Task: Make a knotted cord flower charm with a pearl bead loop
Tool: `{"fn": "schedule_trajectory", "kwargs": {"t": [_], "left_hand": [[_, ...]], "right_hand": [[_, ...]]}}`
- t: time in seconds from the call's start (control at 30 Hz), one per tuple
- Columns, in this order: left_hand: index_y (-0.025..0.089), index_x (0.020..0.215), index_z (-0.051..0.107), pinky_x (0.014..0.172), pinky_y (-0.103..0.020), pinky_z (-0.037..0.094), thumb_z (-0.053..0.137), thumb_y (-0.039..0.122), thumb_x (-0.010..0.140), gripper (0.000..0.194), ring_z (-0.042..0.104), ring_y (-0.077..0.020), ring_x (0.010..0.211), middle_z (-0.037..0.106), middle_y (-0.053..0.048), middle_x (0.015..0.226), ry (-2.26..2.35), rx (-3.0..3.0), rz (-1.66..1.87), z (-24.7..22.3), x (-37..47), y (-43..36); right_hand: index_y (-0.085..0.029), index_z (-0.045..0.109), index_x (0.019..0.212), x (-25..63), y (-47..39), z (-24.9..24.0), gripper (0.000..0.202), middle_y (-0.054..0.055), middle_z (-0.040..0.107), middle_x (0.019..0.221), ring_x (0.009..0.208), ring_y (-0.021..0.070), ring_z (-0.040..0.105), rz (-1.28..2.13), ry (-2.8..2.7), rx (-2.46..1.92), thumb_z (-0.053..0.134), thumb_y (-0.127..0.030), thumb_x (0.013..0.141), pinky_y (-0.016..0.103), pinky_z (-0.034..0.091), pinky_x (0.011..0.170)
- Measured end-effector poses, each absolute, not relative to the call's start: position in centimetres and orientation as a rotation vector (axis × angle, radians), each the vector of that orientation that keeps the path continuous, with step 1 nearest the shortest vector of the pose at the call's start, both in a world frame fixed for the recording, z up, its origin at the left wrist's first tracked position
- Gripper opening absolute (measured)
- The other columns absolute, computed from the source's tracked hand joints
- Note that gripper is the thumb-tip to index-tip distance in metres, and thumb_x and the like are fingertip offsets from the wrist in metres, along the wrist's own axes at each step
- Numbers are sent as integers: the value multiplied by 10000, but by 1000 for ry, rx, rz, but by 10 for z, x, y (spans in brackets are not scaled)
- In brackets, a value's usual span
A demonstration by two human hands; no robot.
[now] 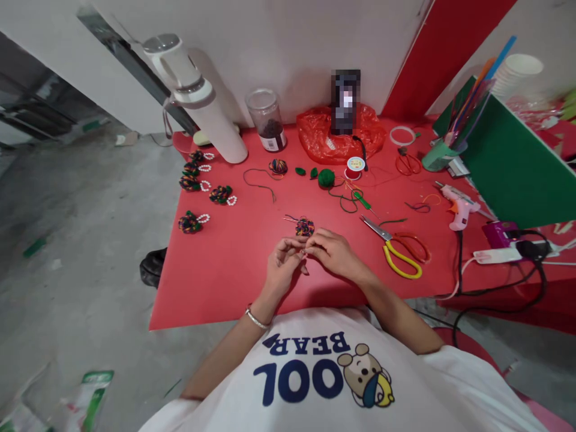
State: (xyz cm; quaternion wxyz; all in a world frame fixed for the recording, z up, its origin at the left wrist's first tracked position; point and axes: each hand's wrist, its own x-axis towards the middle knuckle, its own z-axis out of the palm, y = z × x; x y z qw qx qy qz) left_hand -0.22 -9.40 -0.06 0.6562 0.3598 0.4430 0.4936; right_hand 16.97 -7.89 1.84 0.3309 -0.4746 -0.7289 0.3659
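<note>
My left hand (282,264) and my right hand (333,253) meet near the front of the red table, fingertips pinched together. Something tiny and pale shows between them, too small to make out. Just beyond the fingers lies a multicoloured yarn piece (305,228), with a thin needle-like strand at its upper left. Further back are a ball of green yarn (326,177), two small green leaf shapes (314,173) and a ball of multicoloured yarn (278,167). To the right rest yellow-and-red-handled scissors (400,255) and a green-handled crochet hook (361,199).
Several yarn pieces with white bead loops (220,194) line the left side. Behind stand a white thermos (216,120), a jar (265,120) and a phone (345,108) on a red bag (310,135). A glue gun (459,207) and power strip (499,256) lie right.
</note>
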Motion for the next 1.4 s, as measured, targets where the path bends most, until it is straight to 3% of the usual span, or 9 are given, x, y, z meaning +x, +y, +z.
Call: {"fn": "schedule_trajectory", "kwargs": {"t": [0.13, 0.43, 0.63, 0.8, 0.9, 1.03, 1.17, 1.4], "left_hand": [[161, 956, 690, 426, -216, 529, 818, 405, 721, 362, 612, -121, 585, 681, -22, 754, 1061, 826, 1026, 1, 2, -91], [130, 837, 716, 372, -182, 470, 837, 433, 701, 353, 651, -151, 609, 678, -44, 669, 1064, 693, 939, 3, 2, -88], [137, 851, 666, 349, -201, 474, 848, 451, 660, 410, 704, -179, 631, 714, -64, 812, 1148, 537, 1012, 16, -1, -82], [124, 860, 673, 343, -200, 451, 854, 471, 640, 449, 692, -168, 591, 702, -56, 779, 1228, 509, 1088, 12, -13, -78], [116, 852, 681, 350, -198, 444, 863, 451, 629, 441, 680, -156, 581, 701, -57, 767, 1255, 485, 1114, 10, -20, -76], [115, 843, 688, 359, -193, 442, 874, 430, 612, 433, 669, -146, 575, 703, -55, 758, 1232, 452, 1111, 11, -21, -73], [111, 830, 698, 364, -189, 447, 878, 413, 608, 416, 664, -142, 581, 709, -62, 755, 1186, 457, 1070, 12, -16, -73], [100, 853, 712, 415, -214, 492, 866, 328, 603, 372, 678, -157, 620, 727, -84, 786, 1147, 431, 1062, 10, -7, -76]], "right_hand": [[-224, 682, 874, 170, -74, 27, 161, 19, 664, 907, 845, 153, 619, 893, -1933, -1325, 561, -195, 977, 260, 439, 795], [-220, 717, 871, 175, -53, 32, 139, 10, 693, 879, 815, 144, 639, 966, -1961, -1285, 610, -229, 958, 259, 442, 764], [-246, 777, 973, 148, -4, 45, 154, 59, 729, 970, 890, 196, 655, 596, -2230, -1491, 629, -286, 961, 299, 420, 731], [-192, 806, 829, 117, 26, 43, 105, 152, 730, 924, 856, 262, 660, 535, -2468, -1650, 730, -247, 875, 348, 426, 709], [-207, 815, 830, 117, 26, 44, 122, 137, 740, 940, 849, 256, 669, 602, -2428, -1581, 719, -256, 886, 348, 435, 711], [-266, 810, 941, 137, 13, 49, 147, 40, 777, 949, 858, 202, 694, 876, -2195, -1325, 668, -297, 928, 316, 473, 773], [-261, 795, 1036, 158, -9, 50, 206, 29, 783, 993, 877, 186, 710, 1094, -1955, -1206, 612, -268, 943, 314, 515, 825], [-256, 800, 1044, 178, -37, 45, 216, 52, 753, 993, 915, 186, 694, 967, -1995, -1214, 597, -279, 977, 310, 503, 856]]}}
